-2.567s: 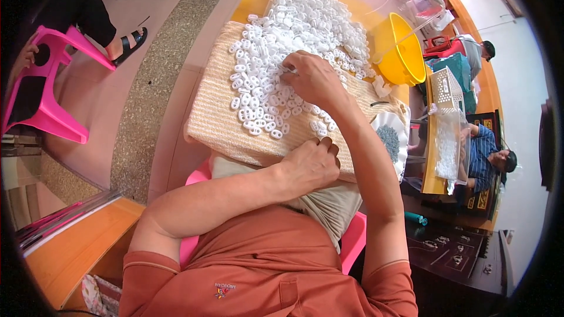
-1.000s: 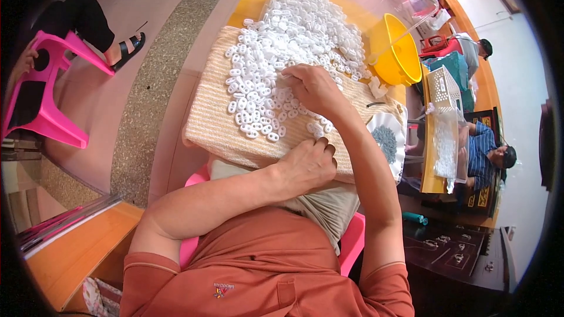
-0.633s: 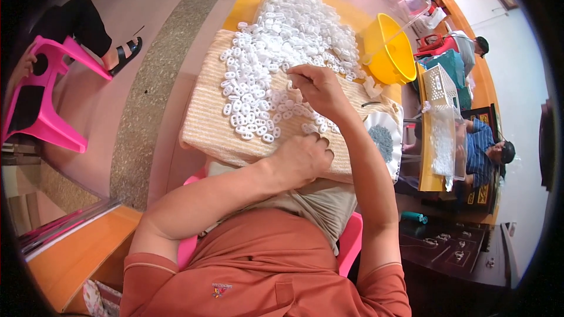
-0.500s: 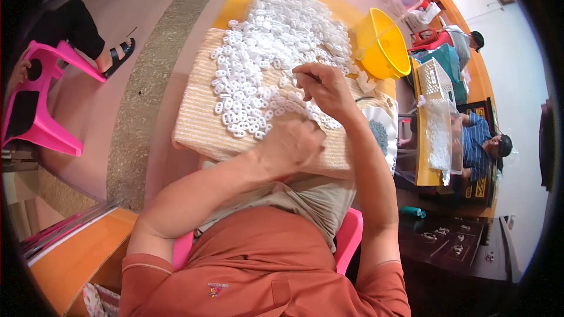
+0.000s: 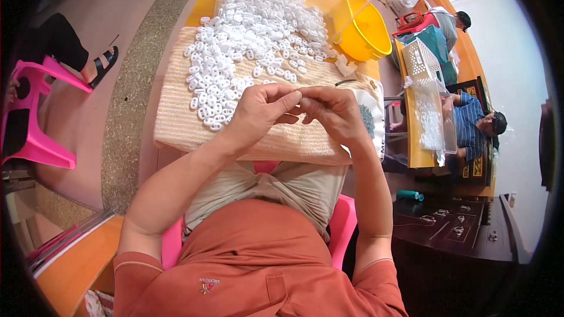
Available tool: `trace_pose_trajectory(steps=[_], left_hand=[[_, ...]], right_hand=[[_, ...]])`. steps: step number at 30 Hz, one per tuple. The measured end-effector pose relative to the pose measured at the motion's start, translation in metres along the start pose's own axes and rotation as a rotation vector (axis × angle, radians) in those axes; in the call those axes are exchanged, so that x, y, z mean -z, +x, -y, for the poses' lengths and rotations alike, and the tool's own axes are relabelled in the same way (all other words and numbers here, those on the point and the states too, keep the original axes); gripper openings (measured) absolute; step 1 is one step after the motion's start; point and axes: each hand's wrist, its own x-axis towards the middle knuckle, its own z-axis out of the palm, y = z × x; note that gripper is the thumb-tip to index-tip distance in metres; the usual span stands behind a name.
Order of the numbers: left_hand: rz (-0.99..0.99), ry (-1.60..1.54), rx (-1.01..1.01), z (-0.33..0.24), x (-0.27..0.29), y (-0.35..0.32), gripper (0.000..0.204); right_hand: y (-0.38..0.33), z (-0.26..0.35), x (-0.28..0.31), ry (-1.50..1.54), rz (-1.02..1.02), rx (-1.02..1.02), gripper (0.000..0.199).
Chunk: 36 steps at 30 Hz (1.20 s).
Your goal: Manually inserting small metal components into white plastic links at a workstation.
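Note:
My left hand (image 5: 262, 110) and my right hand (image 5: 336, 113) meet over the near part of a striped beige towel (image 5: 182, 120). Thumbs and index fingers are pinched together at their tips. Whatever sits between them is too small or too hidden to make out. Just beyond the hands spreads a big heap of small white oval plastic pieces (image 5: 258, 29), each with two holes. Beside my right hand, a white bag or sheet holds a pile of small grey-blue bits (image 5: 366, 120), partly covered by my wrist.
A yellow basin (image 5: 361, 26) stands at the table's far right, with crumpled tissue (image 5: 345, 66) before it. A pink stool (image 5: 41, 111) and another person's sandalled foot (image 5: 104, 67) are at left. At right, a person in a striped shirt (image 5: 470, 120) sits by a table with a white basket (image 5: 420, 61).
My hands have come together, fingertips touching; before, the right was over the white pieces and the left lower on the towel. The whole view has shifted slightly.

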Motion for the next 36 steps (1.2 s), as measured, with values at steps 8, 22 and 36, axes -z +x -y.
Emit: trace_pose_trajectory(steps=[8, 22, 36], left_hand=[[-0.068, -0.049, 0.097, 0.005, 0.003, -0.002, 0.017], [-0.139, 0.03, 0.004, 0.013, -0.001, 0.0, 0.014], [-0.198, 0.378, -0.158, 0.012, 0.009, 0.006, 0.008]], right_hand=[[-0.005, -0.016, -0.008, 0.124, -0.136, 0.03, 0.019], [-0.008, -0.041, -0.021, 0.3, -0.216, -0.064, 0.021], [-0.019, -0.041, 0.015, -0.467, -0.309, -0.076, 0.017]])
